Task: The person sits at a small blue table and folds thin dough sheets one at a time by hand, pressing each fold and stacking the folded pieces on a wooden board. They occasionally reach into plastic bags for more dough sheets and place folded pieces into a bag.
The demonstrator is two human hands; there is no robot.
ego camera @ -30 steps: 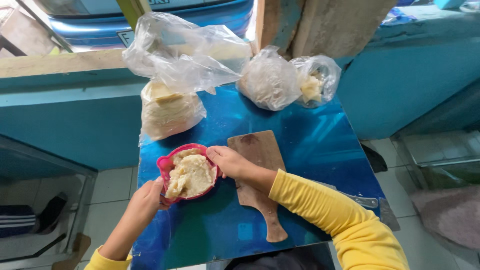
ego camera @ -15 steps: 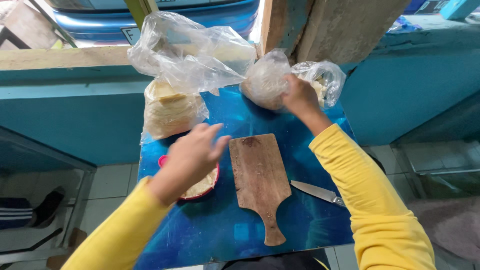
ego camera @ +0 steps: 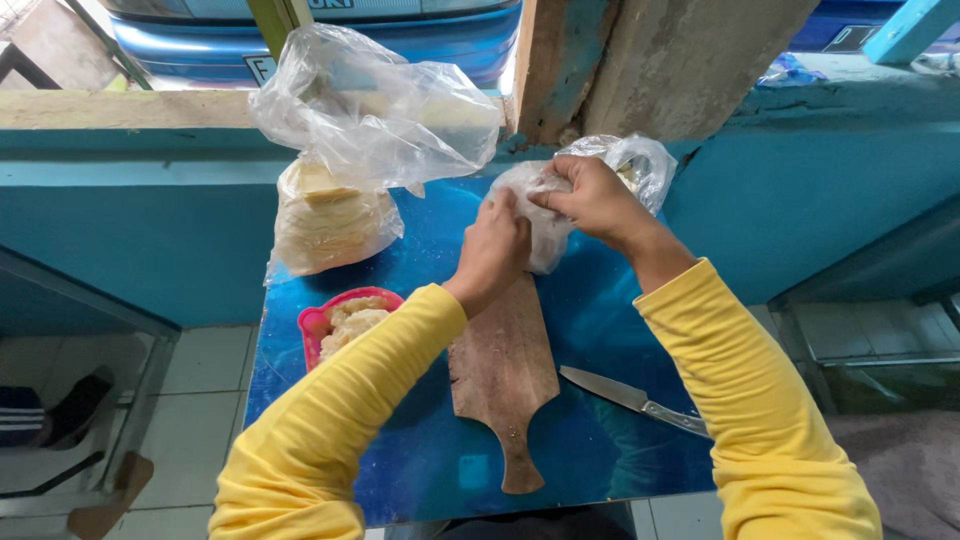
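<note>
Fingers of both hands, left hand (ego camera: 492, 250) and right hand (ego camera: 590, 198), curled gripping plastic bag (ego camera: 540, 215), arms outstretched

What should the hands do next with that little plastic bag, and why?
Probably pull the bag's mouth open. Both the left hand and the right hand grip the small clear plastic bag at the far end of the wooden cutting board, and the bag looks bunched shut. The board is bare and the knife lies untouched beside it.
</note>
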